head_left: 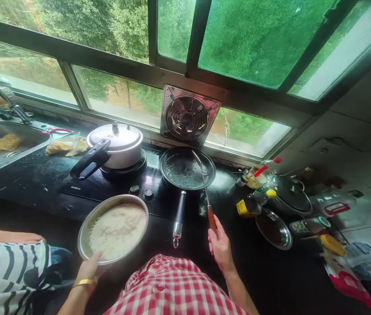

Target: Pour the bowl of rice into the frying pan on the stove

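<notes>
In my left hand [89, 272], which wears a gold bangle, is the rim of a steel bowl [81, 238]. White rice [120, 229] fills much of this bowl, tilted slightly at the counter's front. My right hand [220, 245] is wrapped round the brown wooden handle of a spatula [211, 218]. The spatula's metal shaft reaches up over a black frying pan [185, 170], its tip above the pan's far right part. A shiny coating, perhaps oil or water, covers the pan's bottom. The pan's handle points toward me, between the bowl and my right hand.
A pressure cooker [116, 144] stands on the left burner. Further left are food in a plastic bag [65, 146] and a sink [37, 146]. Bottles, a lidded pot [288, 194] and a steel bowl crowd the right side. A person in a striped top [8, 271] stands at my left.
</notes>
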Available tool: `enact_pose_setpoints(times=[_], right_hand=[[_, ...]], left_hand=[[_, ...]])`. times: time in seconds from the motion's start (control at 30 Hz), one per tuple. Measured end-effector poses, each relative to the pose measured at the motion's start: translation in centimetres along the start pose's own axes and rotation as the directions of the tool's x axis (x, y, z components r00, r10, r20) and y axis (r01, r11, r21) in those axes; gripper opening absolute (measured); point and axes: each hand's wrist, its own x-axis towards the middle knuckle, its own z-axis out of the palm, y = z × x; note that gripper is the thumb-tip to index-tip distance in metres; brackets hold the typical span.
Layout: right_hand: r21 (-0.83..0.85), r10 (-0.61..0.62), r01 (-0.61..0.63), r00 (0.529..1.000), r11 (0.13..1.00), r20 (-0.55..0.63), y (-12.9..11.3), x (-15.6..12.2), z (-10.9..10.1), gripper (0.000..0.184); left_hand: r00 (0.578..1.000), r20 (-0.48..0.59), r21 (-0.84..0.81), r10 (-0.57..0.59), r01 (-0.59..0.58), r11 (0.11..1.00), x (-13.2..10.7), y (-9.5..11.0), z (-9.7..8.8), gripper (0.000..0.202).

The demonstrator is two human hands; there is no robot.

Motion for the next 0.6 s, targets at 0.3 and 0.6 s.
enact_pose_setpoints(times=[0.3,0.6], right_hand=[[0.023,-0.005,0.006,0.999,1.0,-0.047,1.3,0.4,-0.3,0.07],[0.036,-0.03,0.033,0.996,0.999,-0.089,0.9,0.5,-0.3,0.069]], left_hand=[[0.911,0.255,0.434,0.325,-0.408,0.803,-4.2,4.2,1.2,0.03],[-0.345,0.922,-0.099,0.178,-0.654,-0.75,-7.6,13.0,-4.1,0.037]])
